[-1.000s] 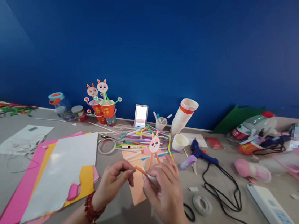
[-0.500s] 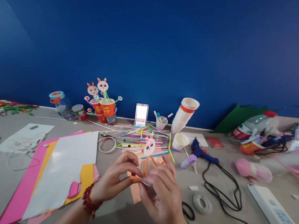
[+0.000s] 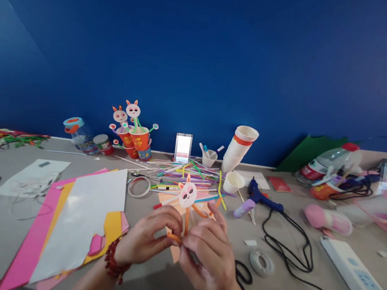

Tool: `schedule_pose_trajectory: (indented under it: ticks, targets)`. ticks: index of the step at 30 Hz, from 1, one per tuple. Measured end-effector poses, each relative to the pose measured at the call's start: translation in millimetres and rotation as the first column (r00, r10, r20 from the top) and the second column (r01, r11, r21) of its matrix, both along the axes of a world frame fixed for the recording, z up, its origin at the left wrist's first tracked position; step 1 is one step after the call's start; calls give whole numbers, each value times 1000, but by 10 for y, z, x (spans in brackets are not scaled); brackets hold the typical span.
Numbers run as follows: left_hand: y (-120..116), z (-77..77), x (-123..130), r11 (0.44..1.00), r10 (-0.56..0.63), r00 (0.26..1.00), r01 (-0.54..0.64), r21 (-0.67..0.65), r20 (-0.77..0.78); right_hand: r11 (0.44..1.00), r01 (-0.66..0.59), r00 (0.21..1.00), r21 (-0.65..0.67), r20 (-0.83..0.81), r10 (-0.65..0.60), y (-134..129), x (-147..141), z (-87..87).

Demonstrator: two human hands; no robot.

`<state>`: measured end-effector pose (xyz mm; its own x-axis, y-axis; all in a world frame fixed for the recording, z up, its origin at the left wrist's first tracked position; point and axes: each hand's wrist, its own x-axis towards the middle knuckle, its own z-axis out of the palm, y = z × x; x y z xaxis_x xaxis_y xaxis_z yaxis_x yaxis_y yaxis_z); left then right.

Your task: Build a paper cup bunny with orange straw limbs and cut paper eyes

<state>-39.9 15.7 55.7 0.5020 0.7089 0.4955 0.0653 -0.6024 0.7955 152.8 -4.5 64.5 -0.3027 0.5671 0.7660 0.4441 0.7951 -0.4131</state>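
A small white rabbit face with pink ears stands upright on an orange pipe-cleaner stem between my hands. My left hand, with a red bead bracelet at the wrist, pinches a bent orange pipe cleaner. Close against it, my right hand has its fingers curled round the base of the rabbit figure; most of what it grips is hidden. More orange pipe cleaner rises by the right fingers. Under the hands lies peach paper.
Behind are loose straws and sticks, a white cup and stacked cups. Rabbit cups stand back left. Coloured sheets lie left; a glue gun, tape roll, scissors handle and power strip lie right.
The rabbit face has shifted slightly left and down and now tilts the other way. Both hands have moved a little, staying close together around the orange pipe cleaner.
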Motion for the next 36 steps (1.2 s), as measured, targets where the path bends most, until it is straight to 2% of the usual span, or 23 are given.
schedule_pose_trajectory:
  ticks: [6,13,21,28,36]
  targets:
    - [-5,-3,31,999,-40,999,40,-9,-5,999,-45,998,28,46,44,-1,39,27]
    - [3,-103,27,1000,-5,999,4,21,50,1000,-3,998,-1,55,3,15,69,20]
    - [-6,-75,38,1000,7,998,-8,25,58,1000,25,999,-16,40,-25,5,43,23]
    - [6,-76,58,1000,-2,997,0,22,76,1000,-2,1000,6,20,2,0,47,17]
    - [2,-112,19,1000,17,997,-18,12,71,1000,22,996,-7,89,-21,26,70,3]
